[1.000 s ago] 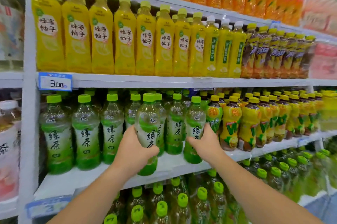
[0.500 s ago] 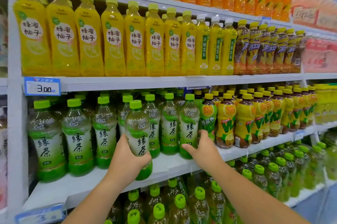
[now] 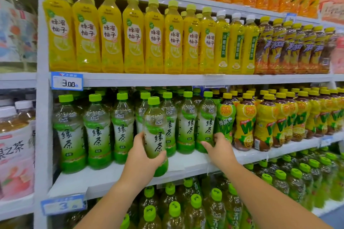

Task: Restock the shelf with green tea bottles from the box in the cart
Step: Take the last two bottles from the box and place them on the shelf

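1. The person's left hand (image 3: 140, 158) is wrapped around the lower half of a clear plastic green tea bottle with a lime-green cap (image 3: 155, 135), holding it upright at the front of the white middle shelf (image 3: 119, 174), its base at or just above the board.
2. The right hand (image 3: 219, 147) rests its fingers on the bottom of the rightmost shelved green tea bottle (image 3: 206, 122); whether it truly grips it or only steadies it, I cannot tell.
3. Risk, as I judge it: the held bottle sits close to the shelf lip, so letting go there could tip it off the edge.
4. Pushing it back too briskly could knock the tight row of green tea bottles (image 3: 96, 132) behind it.
5. The right hand could also nudge the yellow-labelled lemon drink bottles (image 3: 243, 122) packed just beside it.
6. The shelf board is smooth and bare at the front; a blue price tag (image 3: 67, 81) hangs above, with yellow citrus drink bottles (image 3: 109, 33) overhead. The cart and box are out of view.
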The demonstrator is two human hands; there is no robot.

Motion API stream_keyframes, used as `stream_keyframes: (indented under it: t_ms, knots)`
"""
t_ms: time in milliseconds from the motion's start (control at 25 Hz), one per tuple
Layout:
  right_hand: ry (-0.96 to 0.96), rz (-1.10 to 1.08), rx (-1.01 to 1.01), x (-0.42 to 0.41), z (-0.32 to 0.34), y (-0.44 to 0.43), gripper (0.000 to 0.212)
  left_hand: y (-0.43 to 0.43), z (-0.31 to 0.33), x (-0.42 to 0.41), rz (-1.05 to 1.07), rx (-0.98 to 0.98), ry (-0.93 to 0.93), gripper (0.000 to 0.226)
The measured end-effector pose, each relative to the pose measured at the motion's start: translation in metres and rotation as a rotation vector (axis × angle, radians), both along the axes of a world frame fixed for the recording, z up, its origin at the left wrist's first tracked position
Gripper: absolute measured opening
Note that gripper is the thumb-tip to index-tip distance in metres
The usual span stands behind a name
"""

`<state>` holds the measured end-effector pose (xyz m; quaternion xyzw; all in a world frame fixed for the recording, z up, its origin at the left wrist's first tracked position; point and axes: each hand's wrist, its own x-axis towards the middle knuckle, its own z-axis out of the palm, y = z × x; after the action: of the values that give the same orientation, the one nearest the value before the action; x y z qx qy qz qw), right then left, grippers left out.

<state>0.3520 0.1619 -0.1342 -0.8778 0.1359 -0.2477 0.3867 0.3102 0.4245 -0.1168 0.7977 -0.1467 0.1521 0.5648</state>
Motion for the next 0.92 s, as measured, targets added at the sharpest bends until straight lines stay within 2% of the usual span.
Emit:
stream_keyframes:
  t_ms: [240,480,600,720,800,920]
  knots:
    - [-0.007,0.007,-0.076,0.008,0.0,-0.001,0.065,0.006,-0.016,0.009,0.101,0.117,-0.08,0.082]
    - [-0.005,-0.038,-0.101,0.018,-0.002,-0.003,0.066,0.014,-0.023,0.016,0.08,0.11,-0.013,0.096]
    - [0.027,-0.063,-0.124,0.01,0.006,0.0,0.049,0.013,-0.018,0.014,0.058,0.097,0.019,0.099]
    - [-0.053,-0.029,-0.112,-0.009,0.025,0.017,0.032,0.015,-0.016,0.015,0.044,0.046,0.053,0.107]
    - [-0.091,0.137,-0.073,-0.022,0.039,0.044,0.028,0.017,-0.012,0.012,0.039,0.013,0.087,0.095]
    - [-0.014,0.493,0.067,-0.035,0.051,0.098,0.034,0.019,0.001,-0.004,0.003,0.015,0.106,0.056]
